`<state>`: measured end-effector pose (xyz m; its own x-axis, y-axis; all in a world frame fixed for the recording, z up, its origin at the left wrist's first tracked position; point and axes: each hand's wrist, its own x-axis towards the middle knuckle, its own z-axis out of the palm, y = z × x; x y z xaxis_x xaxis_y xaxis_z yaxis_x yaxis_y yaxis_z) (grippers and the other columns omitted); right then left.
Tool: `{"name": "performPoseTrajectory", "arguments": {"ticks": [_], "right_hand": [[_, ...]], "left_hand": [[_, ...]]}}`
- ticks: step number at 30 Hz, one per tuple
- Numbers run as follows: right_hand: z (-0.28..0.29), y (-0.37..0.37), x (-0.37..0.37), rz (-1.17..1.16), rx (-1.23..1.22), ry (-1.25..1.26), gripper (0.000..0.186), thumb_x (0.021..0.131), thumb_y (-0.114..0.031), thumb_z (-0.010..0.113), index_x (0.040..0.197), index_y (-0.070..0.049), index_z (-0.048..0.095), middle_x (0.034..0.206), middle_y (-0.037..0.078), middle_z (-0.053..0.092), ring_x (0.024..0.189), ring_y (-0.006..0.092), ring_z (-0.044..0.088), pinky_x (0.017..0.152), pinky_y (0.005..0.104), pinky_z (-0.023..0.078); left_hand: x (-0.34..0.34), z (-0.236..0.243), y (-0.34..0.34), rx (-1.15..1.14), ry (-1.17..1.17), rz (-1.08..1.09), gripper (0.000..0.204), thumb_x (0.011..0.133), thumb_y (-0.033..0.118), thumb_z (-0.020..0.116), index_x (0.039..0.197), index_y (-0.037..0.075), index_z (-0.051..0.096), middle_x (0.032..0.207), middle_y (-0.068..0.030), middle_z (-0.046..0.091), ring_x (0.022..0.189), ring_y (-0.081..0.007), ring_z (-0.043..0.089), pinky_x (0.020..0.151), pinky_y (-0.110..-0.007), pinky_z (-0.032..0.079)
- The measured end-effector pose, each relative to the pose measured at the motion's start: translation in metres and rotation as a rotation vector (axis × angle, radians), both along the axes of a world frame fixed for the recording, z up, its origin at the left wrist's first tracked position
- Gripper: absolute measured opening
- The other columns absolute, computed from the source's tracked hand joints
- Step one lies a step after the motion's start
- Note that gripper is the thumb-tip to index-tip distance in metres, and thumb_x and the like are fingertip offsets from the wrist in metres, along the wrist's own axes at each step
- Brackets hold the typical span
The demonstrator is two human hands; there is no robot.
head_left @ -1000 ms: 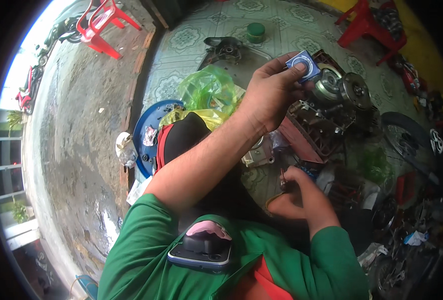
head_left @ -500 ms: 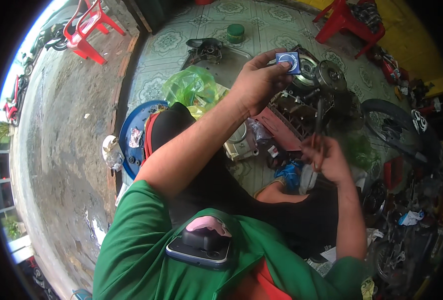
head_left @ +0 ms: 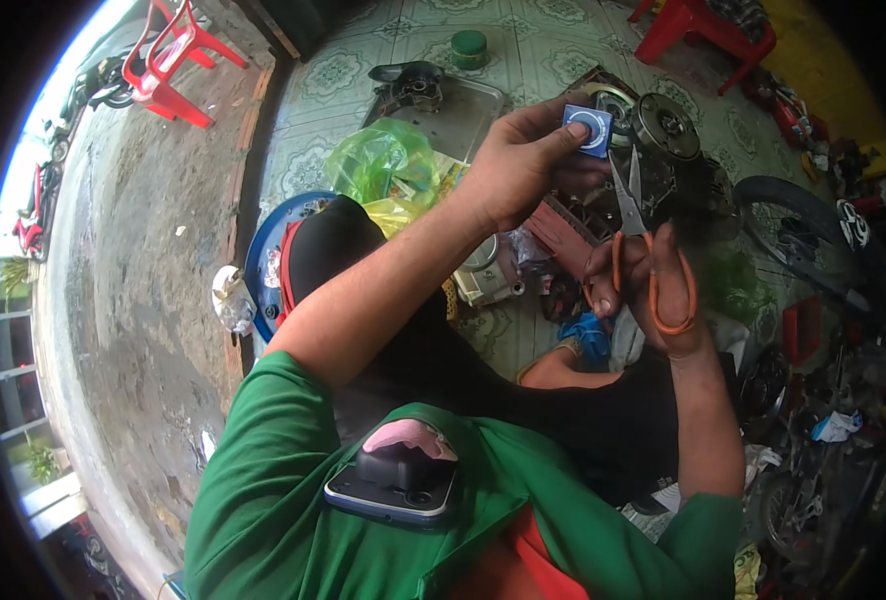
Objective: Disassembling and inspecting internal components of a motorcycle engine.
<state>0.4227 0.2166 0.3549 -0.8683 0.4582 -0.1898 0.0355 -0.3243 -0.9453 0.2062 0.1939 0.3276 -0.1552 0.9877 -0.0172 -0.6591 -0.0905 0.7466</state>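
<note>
Raised over the engine parts, my left hand (head_left: pixel 518 165) is closed on a small blue square packet (head_left: pixel 595 140) with a round printed design, thumb on its face. My right hand (head_left: pixel 671 280) grips orange-handled scissors (head_left: pixel 631 205), their metal blades slightly apart and pointing up at the packet’s lower edge; whether they touch it is unclear. Behind both hands sits a greasy engine (head_left: pixel 708 185) with round metal parts (head_left: pixel 665 125). A reddish board (head_left: pixel 553 235) and a silver casing (head_left: pixel 488 278) lie below my left hand.
Around me are a blue tray (head_left: pixel 263 270), green plastic bag (head_left: pixel 378 160), metal tray (head_left: pixel 468 120) and green tub (head_left: pixel 469 49). A tyre (head_left: pixel 771 200) and piled parts crowd the right. Red chairs (head_left: pixel 171 98) stand at upper left and right, with parked motorbikes outside.
My right hand has risen from low at the right, bringing the scissors up below the packet. My left hand, still holding the packet, has shifted slightly left.
</note>
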Motion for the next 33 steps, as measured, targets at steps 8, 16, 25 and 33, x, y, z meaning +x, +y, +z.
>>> {"name": "performPoseTrajectory", "arguments": {"ticks": [8,16,25,33], "right_hand": [[-0.005,0.006,0.001,-0.080,-0.058,-0.030,0.081,0.098,-0.068,0.020,0.092,0.001,0.063,0.056,0.003,0.049,0.054,0.0144,0.050,0.058,0.0271,0.042],[-0.006,0.009,0.006,-0.125,-0.224,0.013,0.081,0.098,-0.067,0.021,0.091,0.001,0.064,0.054,0.002,0.048,0.051,0.0129,0.049,0.054,0.0252,0.041],[0.001,0.007,0.008,-0.074,-0.273,-0.069,0.085,0.097,-0.069,0.024,0.086,0.005,0.065,0.052,0.004,0.048,0.048,0.0140,0.048,0.054,0.0276,0.042],[-0.013,-0.002,-0.004,-0.228,-0.113,-0.116,0.079,0.100,-0.065,0.027,0.090,0.004,0.066,0.055,0.003,0.048,0.054,0.0129,0.048,0.059,0.0265,0.041]], "left_hand": [[0.013,-0.004,0.003,-0.031,-0.014,-0.057,0.042,0.097,0.010,0.058,0.137,0.003,0.049,0.106,-0.0121,0.066,0.089,-0.0238,0.071,0.080,-0.032,0.061],[0.026,-0.011,0.003,-0.085,-0.136,-0.037,0.039,0.097,0.011,0.058,0.135,0.001,0.050,0.112,-0.0107,0.065,0.099,-0.0227,0.068,0.082,-0.033,0.060],[0.016,-0.020,0.005,-0.056,-0.165,-0.090,0.040,0.097,0.013,0.059,0.135,0.003,0.051,0.110,-0.0074,0.065,0.090,-0.0183,0.067,0.079,-0.031,0.060],[0.035,-0.025,0.004,-0.083,0.026,-0.075,0.037,0.098,0.013,0.058,0.134,0.004,0.054,0.107,-0.0060,0.066,0.090,-0.0168,0.066,0.080,-0.032,0.058]]}}
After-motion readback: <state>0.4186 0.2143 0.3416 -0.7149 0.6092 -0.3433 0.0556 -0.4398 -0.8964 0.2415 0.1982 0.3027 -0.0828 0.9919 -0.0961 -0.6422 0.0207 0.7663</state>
